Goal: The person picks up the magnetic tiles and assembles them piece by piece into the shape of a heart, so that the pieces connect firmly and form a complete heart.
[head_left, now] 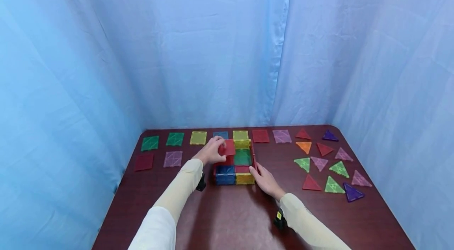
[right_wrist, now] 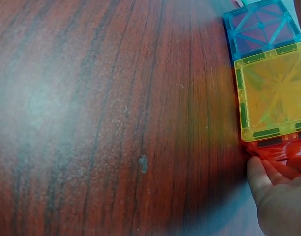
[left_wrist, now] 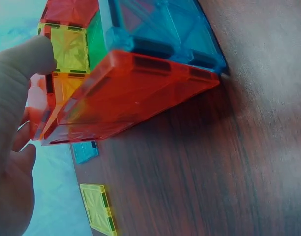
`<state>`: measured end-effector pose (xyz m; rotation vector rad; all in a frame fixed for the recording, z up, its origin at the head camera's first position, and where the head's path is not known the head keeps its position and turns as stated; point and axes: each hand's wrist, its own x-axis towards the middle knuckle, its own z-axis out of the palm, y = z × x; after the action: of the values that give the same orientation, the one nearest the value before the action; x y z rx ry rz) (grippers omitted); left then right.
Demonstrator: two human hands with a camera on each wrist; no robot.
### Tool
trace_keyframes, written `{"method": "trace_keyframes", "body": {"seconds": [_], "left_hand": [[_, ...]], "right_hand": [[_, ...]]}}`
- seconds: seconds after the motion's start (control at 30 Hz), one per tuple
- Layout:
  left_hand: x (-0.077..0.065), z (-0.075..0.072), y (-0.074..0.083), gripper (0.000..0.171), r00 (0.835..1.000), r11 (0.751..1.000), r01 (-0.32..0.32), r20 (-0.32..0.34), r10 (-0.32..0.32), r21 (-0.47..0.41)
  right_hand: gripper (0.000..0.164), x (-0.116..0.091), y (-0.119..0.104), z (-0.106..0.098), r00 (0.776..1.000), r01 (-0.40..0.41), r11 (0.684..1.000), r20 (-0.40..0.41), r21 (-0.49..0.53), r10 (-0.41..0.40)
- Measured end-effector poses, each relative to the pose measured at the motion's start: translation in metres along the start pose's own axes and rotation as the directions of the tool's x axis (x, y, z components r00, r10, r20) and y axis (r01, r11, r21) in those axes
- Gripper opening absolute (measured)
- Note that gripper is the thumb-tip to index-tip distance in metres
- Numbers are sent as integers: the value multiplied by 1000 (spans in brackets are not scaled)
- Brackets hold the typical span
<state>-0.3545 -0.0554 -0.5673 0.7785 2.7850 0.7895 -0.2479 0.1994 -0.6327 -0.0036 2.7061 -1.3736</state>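
Observation:
A low box [head_left: 244, 179] of see-through magnetic tiles stands mid-table, with blue and yellow tiles in front, red side walls and a green tile inside. Above its back left part, my left hand [head_left: 212, 150] pinches a red square magnetic tile [head_left: 230, 146] between thumb and fingers. The left wrist view shows the thumb [left_wrist: 40, 56] near the box's yellow back tile [left_wrist: 72, 47]; part of the held tile is hidden. My right hand [head_left: 267, 181] rests at the front right corner. Its fairly straight fingers [right_wrist: 258, 177] touch the red side wall [right_wrist: 288, 149].
Square tiles, among them green [head_left: 175, 138], yellow [head_left: 198, 138], red [head_left: 260, 136] and lilac [head_left: 282, 136], lie along the back and left. Several triangle tiles [head_left: 339, 169] are scattered at the right. Blue curtains [head_left: 213, 45] surround the dark wooden table [head_left: 227, 218].

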Motion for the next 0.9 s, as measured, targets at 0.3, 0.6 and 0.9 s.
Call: {"method": "trace_keyframes", "body": {"seconds": [0.3, 0.6, 0.9], "left_hand": [[-7, 5, 5, 63, 1000, 992, -2, -3, 3, 124], [-15, 9, 5, 60, 1000, 993, 10, -17, -9, 114], [-41, -11, -25, 41, 955, 968, 202, -249, -161, 146]], "right_hand": [[70, 1, -1, -3, 1000, 2, 1000, -13, -3, -2], [73, 3, 1, -5, 1000, -25, 1000, -2, 8, 25], [71, 1, -1, -2, 1000, -15, 1000, -5, 12, 15]]}}
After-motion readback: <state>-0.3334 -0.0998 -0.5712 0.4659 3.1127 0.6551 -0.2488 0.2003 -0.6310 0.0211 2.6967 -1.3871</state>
